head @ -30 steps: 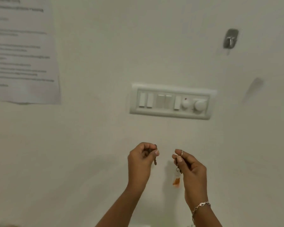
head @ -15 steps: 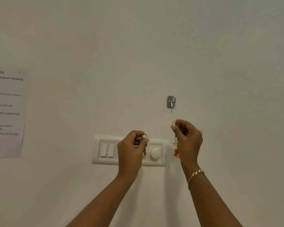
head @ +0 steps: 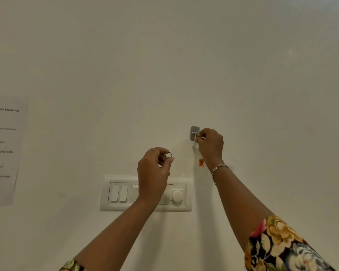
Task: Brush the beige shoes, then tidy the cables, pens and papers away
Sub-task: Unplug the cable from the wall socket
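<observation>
Keyring now at hook, right hand; left hand grips keys.

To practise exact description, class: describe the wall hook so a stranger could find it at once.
Find the white switch panel low on the wall. Just above its right end sits the hook, where the right hand pinches a key ring. It is the only small shiny metal square; panel and paper sheet are white.

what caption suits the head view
Right hand holds a key ring at the wall hook; left hand pinches a second ring
</observation>
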Demonstrator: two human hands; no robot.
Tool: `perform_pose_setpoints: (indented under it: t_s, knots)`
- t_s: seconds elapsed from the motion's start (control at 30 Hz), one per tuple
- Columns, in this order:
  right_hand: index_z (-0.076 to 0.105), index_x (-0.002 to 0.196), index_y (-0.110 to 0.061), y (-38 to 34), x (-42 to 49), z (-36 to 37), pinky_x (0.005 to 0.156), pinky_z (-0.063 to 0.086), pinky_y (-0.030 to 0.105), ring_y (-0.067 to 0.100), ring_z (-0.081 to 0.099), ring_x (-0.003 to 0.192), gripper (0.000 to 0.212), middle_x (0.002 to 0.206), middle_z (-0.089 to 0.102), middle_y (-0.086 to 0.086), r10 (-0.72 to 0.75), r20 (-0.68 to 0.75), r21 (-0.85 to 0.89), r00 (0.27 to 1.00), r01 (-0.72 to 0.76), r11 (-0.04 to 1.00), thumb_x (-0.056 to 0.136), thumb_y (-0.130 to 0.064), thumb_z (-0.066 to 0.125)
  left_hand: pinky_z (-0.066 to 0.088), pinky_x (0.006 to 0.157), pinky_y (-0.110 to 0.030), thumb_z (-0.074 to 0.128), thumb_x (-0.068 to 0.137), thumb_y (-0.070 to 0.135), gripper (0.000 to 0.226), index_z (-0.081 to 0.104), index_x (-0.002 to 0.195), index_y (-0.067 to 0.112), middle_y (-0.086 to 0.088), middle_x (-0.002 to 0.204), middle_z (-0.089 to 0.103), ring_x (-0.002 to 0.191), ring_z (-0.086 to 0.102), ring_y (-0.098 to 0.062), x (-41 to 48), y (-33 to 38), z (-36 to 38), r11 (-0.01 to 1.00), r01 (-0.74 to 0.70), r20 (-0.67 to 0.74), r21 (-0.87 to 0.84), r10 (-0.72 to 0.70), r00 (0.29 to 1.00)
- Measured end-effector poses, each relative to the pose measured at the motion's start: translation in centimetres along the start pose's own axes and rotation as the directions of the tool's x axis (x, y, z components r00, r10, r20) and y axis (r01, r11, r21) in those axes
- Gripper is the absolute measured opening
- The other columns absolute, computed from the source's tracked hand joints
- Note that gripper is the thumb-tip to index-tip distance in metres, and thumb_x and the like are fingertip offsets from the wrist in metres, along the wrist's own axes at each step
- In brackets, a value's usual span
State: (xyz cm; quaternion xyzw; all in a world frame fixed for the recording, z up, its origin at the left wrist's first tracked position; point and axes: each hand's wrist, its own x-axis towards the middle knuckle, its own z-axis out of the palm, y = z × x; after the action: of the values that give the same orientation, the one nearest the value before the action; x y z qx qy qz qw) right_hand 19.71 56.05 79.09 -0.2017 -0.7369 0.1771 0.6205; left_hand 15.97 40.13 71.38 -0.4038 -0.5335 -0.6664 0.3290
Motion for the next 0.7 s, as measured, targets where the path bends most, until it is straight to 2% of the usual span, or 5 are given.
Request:
perform_pose_setpoints:
  t_s: [0.07, 0.17, 0.37, 0.53, 0.7]
  knots:
    - [0.065, 0.09, 0.003, 0.2, -0.3, 0.1, 0.079, 0.047, 0.039, 0.03, 0.06, 0.091, 0.013, 0.097, 0.065, 0.016, 0.006, 0.038, -0.013, 0.999, -0.005, 1.0, 0.08, -0.005, 0.063, 0.053, 0.063, -0.042, 0.069, 0.079, 0.004, 0.011, 0.064, 0.088, 0.008, 0.002, 0.071, 0.057, 0.062, 0.059, -0.019, 0.3, -0.3, 0.5, 1.0, -0.021, -0.007, 0.019, 0.021, 1.0]
    - [0.063, 0.092, -0.001, 0.9, -1.0, 0.1, 0.071, 0.041, 0.029, 0.026, 0.058, 0.089, 0.014, 0.098, 0.063, 0.014, 0.01, 0.06, -0.001, 0.998, -0.01, 1.0, 0.081, -0.01, 0.065, 0.054, 0.062, -0.039, 0.068, 0.079, 0.003, 0.011, 0.062, 0.087, 0.007, 0.0, 0.073, 0.056, 0.064, 0.058, -0.019, 0.4, -0.4, 1.7, 0.997, -0.051, 0.013, 0.052, 0.05, 0.999]
    - [0.059, 0.107, -0.008, 2.5, -3.6, -1.4, 0.074, 0.039, 0.024, 0.017, 0.055, 0.088, 0.028, 0.103, 0.061, 0.009, 0.034, 0.067, 0.001, 0.997, -0.034, 0.999, 0.084, -0.022, 0.066, 0.036, 0.06, -0.013, 0.065, 0.081, 0.004, 0.006, 0.06, 0.085, 0.004, 0.001, 0.078, 0.053, 0.067, 0.049, -0.012, 2.1, -0.3, 5.9, 0.99, -0.078, 0.048, 0.114, 0.073, 0.996]
    - [0.059, 0.108, -0.01, 4.4, -5.8, -3.4, 0.074, 0.042, 0.022, 0.01, 0.053, 0.082, 0.025, 0.102, 0.059, 0.005, 0.021, 0.095, -0.011, 0.995, -0.02, 1.0, 0.085, -0.019, 0.064, 0.033, 0.06, -0.019, 0.06, 0.084, 0.006, 0.006, 0.06, 0.089, 0.002, -0.006, 0.086, 0.057, 0.072, 0.048, -0.015, 4.4, 0.1, 9.4, 0.988, -0.047, 0.055, 0.146, 0.04, 0.998]
    - [0.06, 0.104, -0.012, 6.4, -6.2, -5.7, 0.068, 0.044, 0.019, 0.005, 0.053, 0.072, 0.02, 0.094, 0.059, 0.001, 0.026, 0.09, -0.029, 0.996, -0.023, 0.999, 0.085, -0.017, 0.065, 0.043, 0.07, -0.032, 0.059, 0.086, 0.007, 0.01, 0.06, 0.092, -0.001, -0.014, 0.092, 0.061, 0.082, 0.056, -0.026, 5.6, 0.1, 11.7, 0.985, -0.057, 0.056, 0.161, 0.049, 0.997]
